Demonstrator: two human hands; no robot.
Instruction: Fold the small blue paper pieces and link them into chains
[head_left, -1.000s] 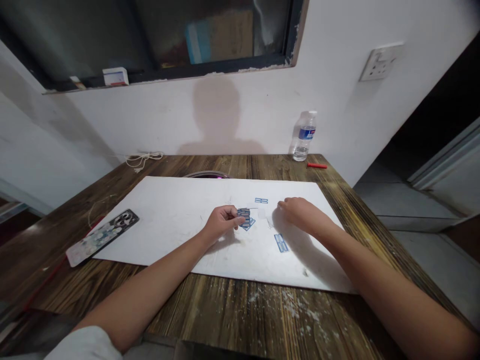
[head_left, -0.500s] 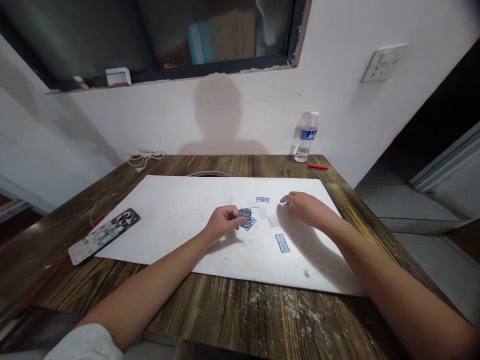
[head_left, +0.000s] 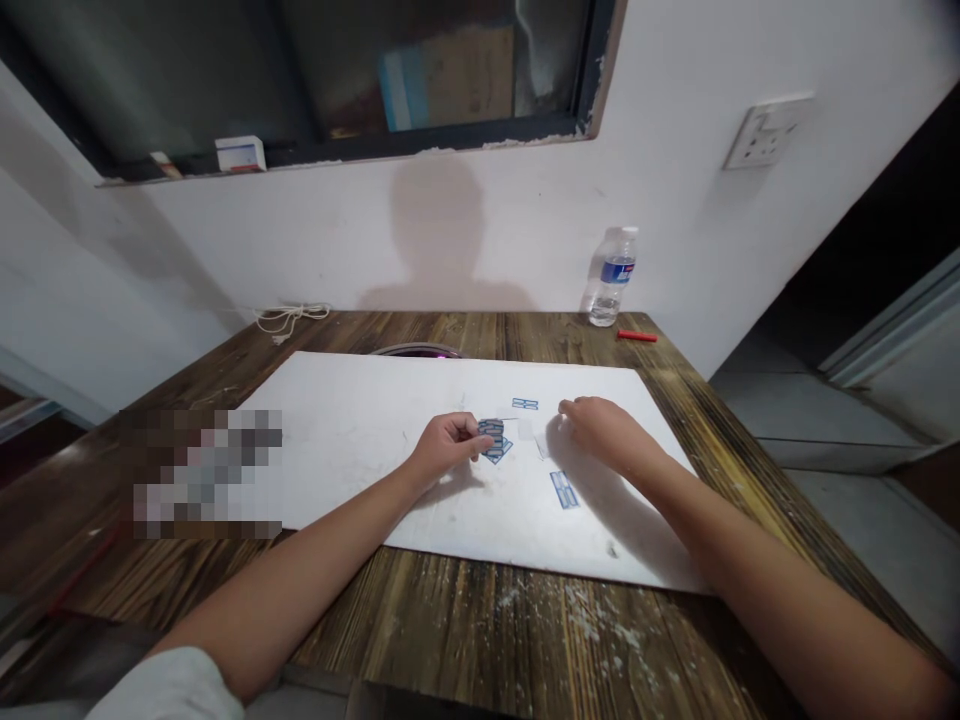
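Wooden table top (head_left: 420, 610), strewn with white specks on its near side, carries a white board (head_left: 360, 410). Nearest on the board, a blue-edged piece (head_left: 565, 490) lies flat, long axis running away from the person, far end leaning slightly left. Beyond it, left hand (head_left: 448, 439): thumb and fingers pinched closed on a blue-and-grey bundle (head_left: 492, 431), which overlaps a lower piece (head_left: 500, 455). Right hand (head_left: 601, 430): fingertips drawn together over the board; whether they grip anything cannot be told. From these fingertips the bundle lies to the left and slightly nearer the person, with a pale scrap (head_left: 524, 430) between. Farther, a small blue-edged strip (head_left: 525, 404) lies crosswise, nearer the right hand than the left. Behind, an upright bottle (head_left: 613, 280) stands against the wall (head_left: 315, 230)
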